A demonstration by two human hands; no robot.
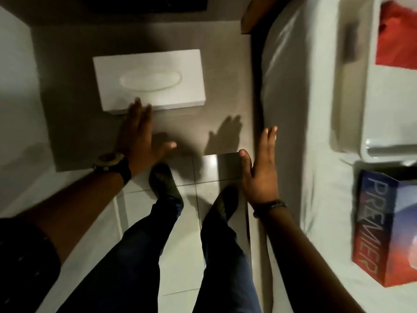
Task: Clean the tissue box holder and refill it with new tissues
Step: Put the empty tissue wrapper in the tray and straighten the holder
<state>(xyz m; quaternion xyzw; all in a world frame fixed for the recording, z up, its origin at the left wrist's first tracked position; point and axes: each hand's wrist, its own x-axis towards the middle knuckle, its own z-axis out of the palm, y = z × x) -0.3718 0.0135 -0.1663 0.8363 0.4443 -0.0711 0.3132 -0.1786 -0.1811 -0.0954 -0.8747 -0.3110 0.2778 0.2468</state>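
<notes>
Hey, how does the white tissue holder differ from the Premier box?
The white tissue holder is plain white with an oval slot on top; the Premier tissue box is printed red and blue with lettering. The holder sits on the bedside table, the box on the bed. Both are rectangular.

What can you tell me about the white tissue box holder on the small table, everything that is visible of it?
The white tissue box holder is a flat rectangular box with a smooth, matte surface and a long oval opening in its top; no tissue sticks out. It lies flat on the grey bedside table, slightly turned, towards the table's left side. The left hand, fingers straight, reaches its near edge, and the fingertips seem to touch it. The picture is blurred, so the material is uncertain.
</notes>
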